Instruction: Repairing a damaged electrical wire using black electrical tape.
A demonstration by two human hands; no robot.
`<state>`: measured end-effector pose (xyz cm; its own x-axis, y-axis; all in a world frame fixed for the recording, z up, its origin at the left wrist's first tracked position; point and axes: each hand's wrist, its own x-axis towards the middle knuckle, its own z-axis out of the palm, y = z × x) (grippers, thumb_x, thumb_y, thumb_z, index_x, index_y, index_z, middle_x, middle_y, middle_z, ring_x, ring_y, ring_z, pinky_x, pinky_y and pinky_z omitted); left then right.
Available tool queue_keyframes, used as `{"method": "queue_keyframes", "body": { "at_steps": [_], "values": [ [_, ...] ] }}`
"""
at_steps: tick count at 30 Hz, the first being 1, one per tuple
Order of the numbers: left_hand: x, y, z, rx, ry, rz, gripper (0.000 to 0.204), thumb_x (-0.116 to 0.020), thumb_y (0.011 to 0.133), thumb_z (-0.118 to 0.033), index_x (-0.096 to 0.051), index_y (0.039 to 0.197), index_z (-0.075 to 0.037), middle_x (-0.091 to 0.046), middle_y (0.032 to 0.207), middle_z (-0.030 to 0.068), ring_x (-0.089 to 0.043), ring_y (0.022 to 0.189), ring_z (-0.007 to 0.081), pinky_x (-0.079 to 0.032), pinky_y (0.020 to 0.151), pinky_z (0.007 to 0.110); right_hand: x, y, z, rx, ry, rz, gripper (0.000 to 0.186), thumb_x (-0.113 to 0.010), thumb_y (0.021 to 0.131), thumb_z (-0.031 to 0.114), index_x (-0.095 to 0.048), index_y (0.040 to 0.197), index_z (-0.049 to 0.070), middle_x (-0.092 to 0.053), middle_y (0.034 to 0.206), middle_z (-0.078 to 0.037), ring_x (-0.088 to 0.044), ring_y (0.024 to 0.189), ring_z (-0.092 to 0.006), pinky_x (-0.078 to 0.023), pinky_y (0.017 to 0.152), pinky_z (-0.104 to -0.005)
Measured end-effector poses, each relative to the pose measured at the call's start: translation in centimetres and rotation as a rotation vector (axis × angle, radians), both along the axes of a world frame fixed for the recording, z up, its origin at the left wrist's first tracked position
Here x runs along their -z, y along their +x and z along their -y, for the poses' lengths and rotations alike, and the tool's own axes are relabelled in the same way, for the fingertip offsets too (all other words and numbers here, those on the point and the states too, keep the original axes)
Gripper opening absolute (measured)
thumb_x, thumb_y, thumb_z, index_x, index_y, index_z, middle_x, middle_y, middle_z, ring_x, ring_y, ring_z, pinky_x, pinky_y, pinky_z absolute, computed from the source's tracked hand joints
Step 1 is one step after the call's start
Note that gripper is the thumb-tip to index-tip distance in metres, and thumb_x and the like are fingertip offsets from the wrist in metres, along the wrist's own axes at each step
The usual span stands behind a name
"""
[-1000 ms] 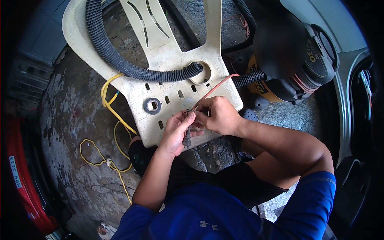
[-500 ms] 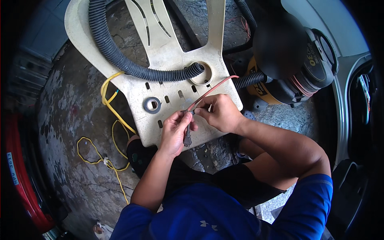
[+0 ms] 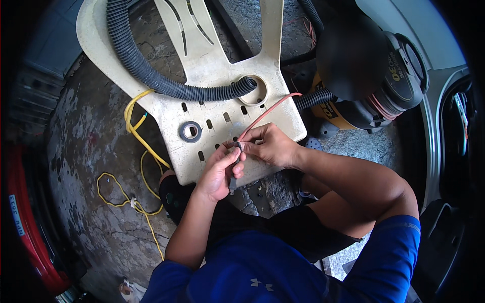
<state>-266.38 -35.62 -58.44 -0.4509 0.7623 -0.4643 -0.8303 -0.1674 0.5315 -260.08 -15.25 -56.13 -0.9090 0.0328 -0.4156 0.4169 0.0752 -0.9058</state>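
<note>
An orange-red power cord [image 3: 270, 111] comes down over the cream plastic chair [image 3: 177, 164] to my hands. My left hand [image 3: 218, 174] is closed around its lower end, just above a dark plug [image 3: 232, 185] that hangs below the fingers. At the same spot my right hand [image 3: 275, 146] pinches the cord between thumb and forefinger. Something dark is wrapped or pressed on the cord there, mostly covered by the fingertips; I cannot tell what. A roll of dark grey tape [image 3: 190, 132] lies flat on the seat, left of my hands.
A black corrugated hose [image 3: 192, 93] runs across the chair, its end by the round hole. A black and yellow vacuum cleaner [image 3: 379, 101] stands at the right. Yellow cord [image 3: 132, 126] hangs over the chair's left edge and loops on the concrete floor [image 3: 96, 222].
My right hand has shifted slightly left and down, its fingertips now meeting the left thumb at the cord. The plug has tipped a little to the left.
</note>
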Motion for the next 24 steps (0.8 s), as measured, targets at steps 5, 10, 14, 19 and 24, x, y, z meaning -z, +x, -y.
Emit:
{"method": "queue_keyframes", "body": {
  "at_steps": [5, 10, 14, 19, 24],
  "values": [
    [-0.6, -0.1, -0.2, 0.064, -0.002, -0.018, 0.023, -0.067, 0.107, -0.021, -0.060, 0.125, -0.008, -0.063, 0.101, 0.0031, -0.054, 0.070, 0.0078, -0.045, 0.061, 0.024, -0.4, -0.1, 0.1, -0.004, 0.182, -0.092, 0.026, -0.078, 0.098, 0.022, -0.079, 0.113, 0.001, -0.079, 0.099, -0.016, -0.075, 0.088, -0.0226, -0.059, 0.082, -0.0364],
    [-1.4, 1.5, -0.9, -0.066, -0.128, -0.121, 0.017, -0.068, 0.105, -0.020, -0.065, 0.115, -0.007, -0.068, 0.103, 0.0062, -0.059, 0.071, 0.0112, -0.046, 0.062, 0.026, -2.7, -0.5, -0.3, -0.044, 0.439, -0.025, 0.031, -0.079, 0.093, 0.022, -0.079, 0.114, 0.000, -0.079, 0.101, -0.021, -0.078, 0.091, -0.0315, -0.059, 0.083, -0.0411],
    [-0.6, 2.3, -1.5, -0.304, -0.168, -0.265, 0.012, -0.071, 0.103, -0.013, -0.067, 0.110, -0.005, -0.072, 0.097, 0.0083, -0.061, 0.066, 0.0133, -0.049, 0.059, 0.029, -5.7, -0.8, 0.1, -0.053, 0.431, 0.023, 0.029, -0.072, 0.092, 0.018, -0.079, 0.111, -0.002, -0.079, 0.099, -0.023, -0.078, 0.095, -0.0327, -0.060, 0.086, -0.0406],
    [0.4, 3.4, -2.4, -0.503, -0.158, -0.583, 0.010, -0.071, 0.101, -0.002, -0.068, 0.110, 0.001, -0.072, 0.095, 0.0072, -0.061, 0.063, 0.0108, -0.051, 0.055, 0.026, -3.4, -0.6, 0.0, -0.036, 0.290, -0.127, 0.029, -0.071, 0.095, 0.020, -0.079, 0.109, -0.005, -0.080, 0.097, -0.019, -0.076, 0.088, -0.0271, -0.059, 0.083, -0.0378],
    [0.9, 4.0, -2.2, -0.428, -0.290, -0.880, 0.012, -0.070, 0.100, 0.001, -0.073, 0.111, 0.005, -0.070, 0.094, 0.0060, -0.060, 0.065, 0.0078, -0.050, 0.057, 0.024, -4.3, -1.3, 0.1, -0.088, 0.275, -0.031, 0.028, -0.074, 0.096, 0.018, -0.077, 0.109, -0.006, -0.079, 0.095, -0.015, -0.075, 0.085, -0.0204, -0.058, 0.079, -0.0340]
  ]
}}
